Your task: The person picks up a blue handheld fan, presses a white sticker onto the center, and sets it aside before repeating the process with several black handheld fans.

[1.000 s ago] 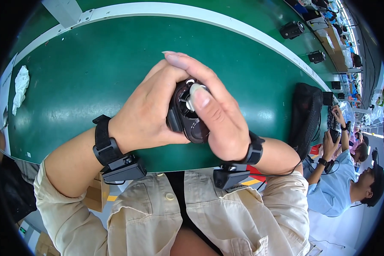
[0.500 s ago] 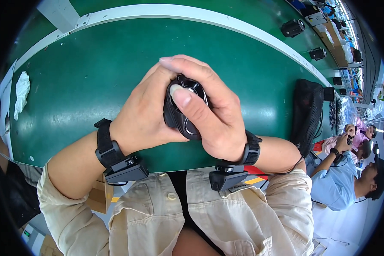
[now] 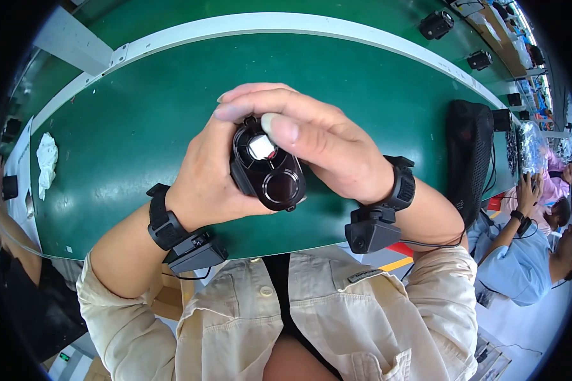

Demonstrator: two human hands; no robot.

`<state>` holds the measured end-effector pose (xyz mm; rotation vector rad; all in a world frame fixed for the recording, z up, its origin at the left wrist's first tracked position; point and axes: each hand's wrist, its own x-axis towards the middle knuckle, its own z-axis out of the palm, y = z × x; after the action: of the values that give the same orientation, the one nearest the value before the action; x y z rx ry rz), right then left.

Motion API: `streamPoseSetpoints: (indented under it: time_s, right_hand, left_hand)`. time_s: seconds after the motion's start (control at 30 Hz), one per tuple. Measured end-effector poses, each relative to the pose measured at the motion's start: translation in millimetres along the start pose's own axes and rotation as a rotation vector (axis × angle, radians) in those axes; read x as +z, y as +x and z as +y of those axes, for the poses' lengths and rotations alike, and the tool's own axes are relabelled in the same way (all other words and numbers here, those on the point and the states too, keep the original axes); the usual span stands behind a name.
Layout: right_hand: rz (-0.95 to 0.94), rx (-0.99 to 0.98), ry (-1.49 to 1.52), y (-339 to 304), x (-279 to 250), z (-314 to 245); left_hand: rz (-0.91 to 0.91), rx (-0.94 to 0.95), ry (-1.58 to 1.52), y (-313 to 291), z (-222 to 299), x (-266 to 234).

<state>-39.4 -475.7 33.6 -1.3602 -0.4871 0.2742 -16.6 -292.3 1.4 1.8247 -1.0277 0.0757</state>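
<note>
A small black device (image 3: pixel 267 166) with two round fittings on its face is held above the green table. The upper ring frames a shiny whitish square; the lower one is a dark glossy disc. My left hand (image 3: pixel 206 166) is closed round its left side, with its fingers mostly hidden. My right hand (image 3: pixel 337 143) arches over the far and right side, its thumb laid against the rim of the upper ring. Its fingers reach across to the left fingertips, and its palm stands a little off the lower right of the device.
A crumpled white sheet (image 3: pixel 46 165) lies on the green table (image 3: pixel 362 82) at left. To the right stands a black mesh pouch (image 3: pixel 469 159). Beyond the white rail (image 3: pixel 279 24) are black devices (image 3: pixel 436 24). Other people (image 3: pixel 515 254) sit at the right.
My right thumb has slid off the middle of the device to the upper ring's edge, uncovering its face. The right palm has opened away to the right. The view has shifted slightly.
</note>
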Motion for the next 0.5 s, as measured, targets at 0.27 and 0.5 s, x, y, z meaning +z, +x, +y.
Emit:
streamPoseSetpoints:
  time_s: [0.27,0.5]
  right_hand:
    - [0.073,-0.129,-0.287,-2.9,7.7,6.9]
    - [0.149,0.053,-0.113,-2.1,13.4,4.5]
  left_hand:
    - [-0.031,-0.095,-0.020,2.1,2.5,-1.5]
    - [-0.016,-0.171,-0.030,2.4,7.1,0.9]
